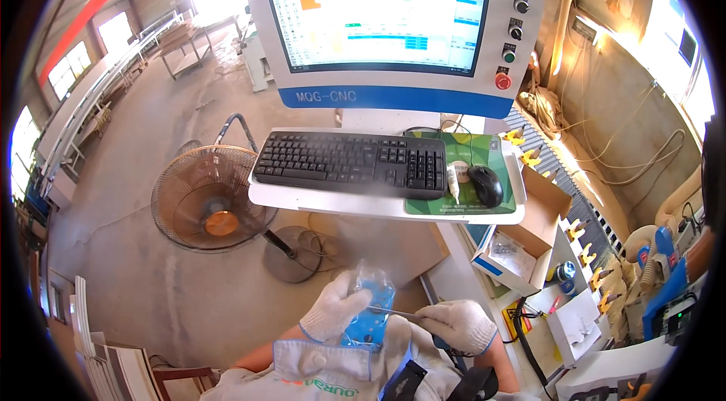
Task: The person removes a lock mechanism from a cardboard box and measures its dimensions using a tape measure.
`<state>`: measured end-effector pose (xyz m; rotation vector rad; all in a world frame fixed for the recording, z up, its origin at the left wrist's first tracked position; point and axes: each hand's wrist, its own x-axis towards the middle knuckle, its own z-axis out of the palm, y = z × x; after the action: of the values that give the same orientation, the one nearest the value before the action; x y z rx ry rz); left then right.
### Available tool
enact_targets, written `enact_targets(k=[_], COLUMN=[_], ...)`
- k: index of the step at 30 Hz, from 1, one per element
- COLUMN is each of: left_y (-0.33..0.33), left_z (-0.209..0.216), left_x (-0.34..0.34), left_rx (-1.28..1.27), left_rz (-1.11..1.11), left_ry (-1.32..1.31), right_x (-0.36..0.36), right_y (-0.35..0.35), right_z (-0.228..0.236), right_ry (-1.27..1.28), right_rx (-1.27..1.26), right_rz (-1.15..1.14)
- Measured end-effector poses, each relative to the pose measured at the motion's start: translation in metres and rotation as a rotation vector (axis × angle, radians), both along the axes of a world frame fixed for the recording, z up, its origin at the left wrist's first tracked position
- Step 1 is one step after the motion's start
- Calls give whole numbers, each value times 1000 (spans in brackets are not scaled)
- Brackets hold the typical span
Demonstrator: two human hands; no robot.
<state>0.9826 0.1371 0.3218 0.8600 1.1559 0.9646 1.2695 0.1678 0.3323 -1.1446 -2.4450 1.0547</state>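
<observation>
In front of my chest, my left hand [334,312], in a white work glove, is closed around a flat blue piece [383,299] with dark round spots and clear plastic about its top. My right hand [460,325], also gloved, grips a thin tool with a metal shaft [401,314], which looks like a screwdriver. The shaft points left, and its tip meets the blue piece beside my left thumb. Whether it enters a hole cannot be made out. Below both hands is my light jacket [318,363].
Ahead stands a machine control panel [393,98] with a lit screen. Its shelf holds a black keyboard [349,163] and a mouse [485,186]. A pedestal fan [208,200] stands left. On the right are an open cardboard box [541,208], a small white box [572,329] and yellow tool holders [586,253].
</observation>
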Motion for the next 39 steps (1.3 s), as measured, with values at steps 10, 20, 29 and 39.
enact_targets(k=[10,20,29,39], left_y=[35,41,33,30], left_z=[-6,-22,-30,-47], left_x=[-39,-69,-73,-74], left_rx=[66,75,123,94], left_rz=[-61,-15,115,74], left_ry=[-47,-189,-173,-501], right_x=[-44,-78,-86,-82], right_y=[15,23,32,30], right_z=[6,8,-11,0], right_ry=[-54,-81,-74,178], right_rx=[40,78,66,-228], right_rz=[-80,-75,7,-227])
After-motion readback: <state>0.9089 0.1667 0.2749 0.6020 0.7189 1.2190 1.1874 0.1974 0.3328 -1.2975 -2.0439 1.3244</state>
